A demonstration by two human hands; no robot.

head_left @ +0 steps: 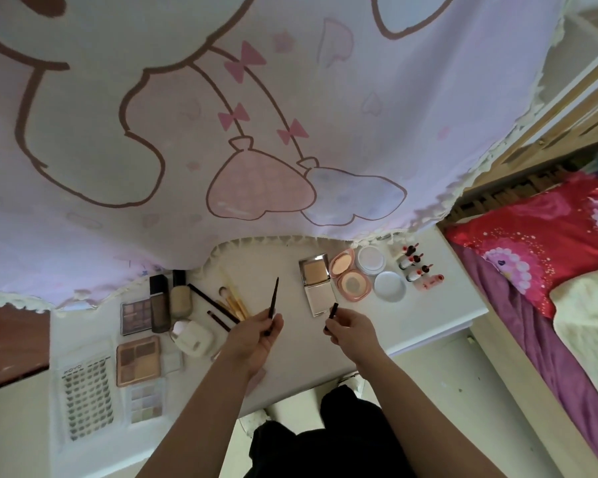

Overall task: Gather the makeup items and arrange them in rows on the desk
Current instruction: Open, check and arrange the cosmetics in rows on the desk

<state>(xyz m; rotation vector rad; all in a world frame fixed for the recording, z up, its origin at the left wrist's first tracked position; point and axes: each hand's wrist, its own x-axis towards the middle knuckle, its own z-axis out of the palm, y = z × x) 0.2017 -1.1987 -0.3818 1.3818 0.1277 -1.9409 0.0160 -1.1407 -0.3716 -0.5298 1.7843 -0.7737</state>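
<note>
My left hand (254,334) holds a thin dark eyeliner pen (274,295) with its tip pointing up and away. My right hand (351,331) pinches the pen's short dark cap (332,313), apart from the pen. Both hover over the white desk (439,305). On the desk, open powder compacts (316,282) and round pink compacts (349,279) lie in the middle. Small lip bottles (415,267) stand at the right. Brushes (232,303), foundation bottles (159,301) and eyeshadow palettes (138,360) lie at the left.
A pink cartoon curtain (256,132) hangs over the desk's far side. A sheet of false lashes (87,391) and a white case (194,338) lie at the left. A bed with red bedding (539,243) stands to the right. Dark trousers (325,443) show below the desk edge.
</note>
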